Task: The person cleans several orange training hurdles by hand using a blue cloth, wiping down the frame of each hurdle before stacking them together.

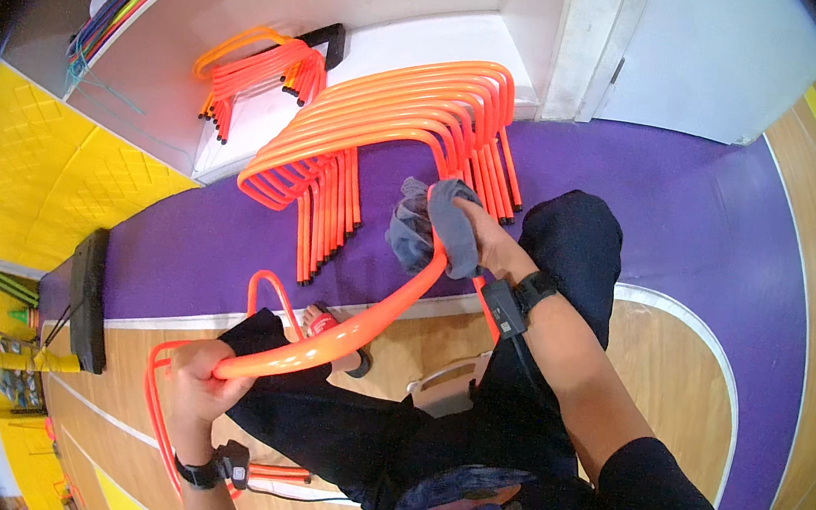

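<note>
An orange tubular training hurdle [337, 345] spans the space above my lap. My left hand [202, 375] grips it at its near left end. Around its far right part, my right hand [489, 238] presses a grey cloth [453, 226] that wraps the tube. Part of the cloth hangs loose on the left of the tube. Just beyond the cloth stands a row of several nested orange hurdles [386, 116] with black-tipped legs, on the purple floor. Black bands with small devices are strapped to both of my wrists.
Smaller orange hurdles [270, 69] rest on a white shelf [432, 39] behind the row. More orange tubes [160, 408] lie beside my left arm. A black padded board [90, 298] stands at left, near a yellow padded wall [63, 170]. A light door [709, 63] is at far right.
</note>
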The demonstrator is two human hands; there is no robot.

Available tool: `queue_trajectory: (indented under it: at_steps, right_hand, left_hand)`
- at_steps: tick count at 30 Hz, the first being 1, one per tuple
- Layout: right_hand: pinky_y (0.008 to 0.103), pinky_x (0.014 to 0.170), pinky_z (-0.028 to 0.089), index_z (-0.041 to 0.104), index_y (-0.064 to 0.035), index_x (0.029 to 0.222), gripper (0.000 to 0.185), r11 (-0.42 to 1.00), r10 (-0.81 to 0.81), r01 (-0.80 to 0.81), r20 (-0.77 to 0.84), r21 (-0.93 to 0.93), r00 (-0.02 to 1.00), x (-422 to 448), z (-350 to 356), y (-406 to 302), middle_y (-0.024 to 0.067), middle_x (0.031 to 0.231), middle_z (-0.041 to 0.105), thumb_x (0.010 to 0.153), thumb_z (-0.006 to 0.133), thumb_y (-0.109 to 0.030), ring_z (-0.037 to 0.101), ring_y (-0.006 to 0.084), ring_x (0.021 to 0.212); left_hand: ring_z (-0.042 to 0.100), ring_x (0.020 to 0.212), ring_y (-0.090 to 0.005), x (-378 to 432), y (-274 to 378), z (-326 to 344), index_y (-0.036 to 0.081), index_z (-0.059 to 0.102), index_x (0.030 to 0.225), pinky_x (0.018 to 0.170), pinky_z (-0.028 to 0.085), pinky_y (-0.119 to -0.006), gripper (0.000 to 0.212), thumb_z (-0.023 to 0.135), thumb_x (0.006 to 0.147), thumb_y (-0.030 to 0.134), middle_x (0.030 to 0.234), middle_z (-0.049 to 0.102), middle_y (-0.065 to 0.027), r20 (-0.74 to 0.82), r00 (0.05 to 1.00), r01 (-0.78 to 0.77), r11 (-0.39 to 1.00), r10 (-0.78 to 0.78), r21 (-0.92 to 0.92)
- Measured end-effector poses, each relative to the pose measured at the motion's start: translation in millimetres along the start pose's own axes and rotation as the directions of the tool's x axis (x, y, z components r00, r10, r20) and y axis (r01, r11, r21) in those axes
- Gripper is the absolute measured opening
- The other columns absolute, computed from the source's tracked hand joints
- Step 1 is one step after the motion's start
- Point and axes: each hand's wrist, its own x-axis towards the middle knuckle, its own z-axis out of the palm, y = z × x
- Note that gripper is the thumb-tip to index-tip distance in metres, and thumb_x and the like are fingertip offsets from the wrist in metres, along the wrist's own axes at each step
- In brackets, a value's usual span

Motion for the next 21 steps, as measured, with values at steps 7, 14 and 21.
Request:
queue_trajectory:
  at_steps: [7,14,21]
  right_hand:
    - [0.0352,0.083,0.053,0.058,-0.0045,0.107,0.024,0.995,-0.065,0.042,0.277,0.088,0.959,17.1,-24.0,23.6,0.0065,0.098,0.064,0.097,0.047,-0.023,0.062,0.018,0.086]
    - [0.0361,0.077,0.051,0.05,-0.0057,0.089,0.025,0.878,-0.072,-0.223,0.578,0.423,0.813,-16.4,4.2,27.5,0.0061,0.083,0.056,0.085,0.062,-0.027,0.058,0.0215,0.08]
    - [0.0459,0.089,0.042,0.042,-0.0101,0.066,0.032,0.926,-0.221,0.034,0.466,0.376,0.857,-64.1,43.6,-3.0,0.0046,0.066,0.045,0.082,0.055,-0.034,0.05,0.0272,0.076]
  left_hand:
    - [0.055,0.052,-0.0315,29.0,-17.8,44.1,0.007,0.052,0.06,0.047,0.042,-0.039,0.027,0.077,0.065,0.016,0.056,0.052,-0.0116,-0.063,0.979,-0.165,0.939,0.192,0.302]
    - [0.058,0.056,-0.0301,50.1,12.4,103.2,0.007,0.051,0.065,0.051,0.047,-0.041,0.027,0.074,0.069,0.021,0.059,0.054,-0.0104,0.035,0.987,-0.159,0.899,0.158,0.408]
    - [0.06,0.062,-0.0338,56.8,28.9,98.5,0.006,0.055,0.072,0.055,0.048,-0.044,0.022,0.071,0.073,0.022,0.066,0.058,-0.0131,0.091,0.993,-0.104,0.951,0.08,0.291]
